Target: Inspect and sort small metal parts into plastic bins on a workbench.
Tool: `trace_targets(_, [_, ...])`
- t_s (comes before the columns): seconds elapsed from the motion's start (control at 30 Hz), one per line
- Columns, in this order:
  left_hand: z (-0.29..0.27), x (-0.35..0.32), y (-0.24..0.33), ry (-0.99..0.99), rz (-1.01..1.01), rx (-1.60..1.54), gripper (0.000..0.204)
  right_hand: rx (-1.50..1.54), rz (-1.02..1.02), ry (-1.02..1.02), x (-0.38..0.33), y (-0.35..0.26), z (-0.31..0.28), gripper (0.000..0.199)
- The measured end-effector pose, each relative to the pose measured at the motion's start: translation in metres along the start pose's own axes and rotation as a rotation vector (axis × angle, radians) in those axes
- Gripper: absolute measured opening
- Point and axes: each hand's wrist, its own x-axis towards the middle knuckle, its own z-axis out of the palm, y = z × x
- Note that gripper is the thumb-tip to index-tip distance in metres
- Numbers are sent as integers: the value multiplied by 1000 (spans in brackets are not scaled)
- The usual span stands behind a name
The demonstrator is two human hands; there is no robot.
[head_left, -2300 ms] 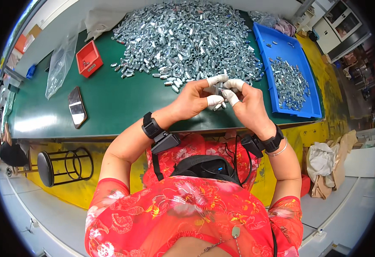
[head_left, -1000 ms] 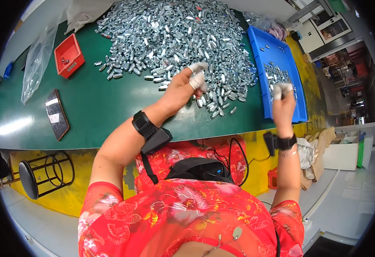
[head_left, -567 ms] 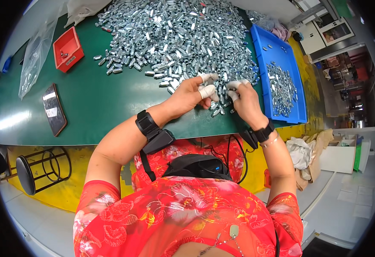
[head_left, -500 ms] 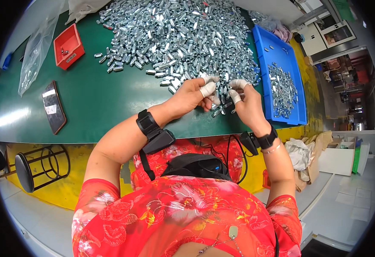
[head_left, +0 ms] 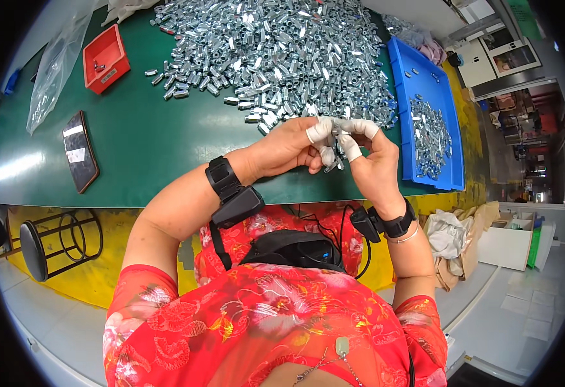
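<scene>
My left hand (head_left: 295, 145) and my right hand (head_left: 374, 155) meet at the near edge of a big heap of small silver metal fittings (head_left: 282, 58). White coverings wrap several fingertips of both. Pinched between the two hands is one small metal fitting (head_left: 336, 130), mostly hidden by the fingers. The left fingers curl, closed, on its left side; the right thumb and forefinger close on it from the right. A few more fittings lie just below the fingertips, partly covered.
A blue tray (head_left: 403, 145) at the right holds a pile of fittings. On the green table (head_left: 166, 142) lie a dark phone (head_left: 80, 151), a small red bin (head_left: 107, 59) with a few pieces, and a clear plastic bag (head_left: 53, 84). A black stool (head_left: 34, 251) stands at the lower left.
My right hand has moved left and its fingertips now meet those of my left hand around a fitting. Before, a gap lay between the hands. The view has shifted slightly.
</scene>
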Motion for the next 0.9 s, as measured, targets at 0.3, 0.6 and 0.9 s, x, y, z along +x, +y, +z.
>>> trace_targets(0.3, [5,4,-8,64,125,225,59,-191,30,-69,1,-2,-5,14])
trace_targets(0.6, [9,-1,-6,191,157,357,52,10,102,-101,6,1,-3,11])
trace_targets(0.9, [13,4,-21,149,285,523,51,352,302,-127,-7,22,-3,14])
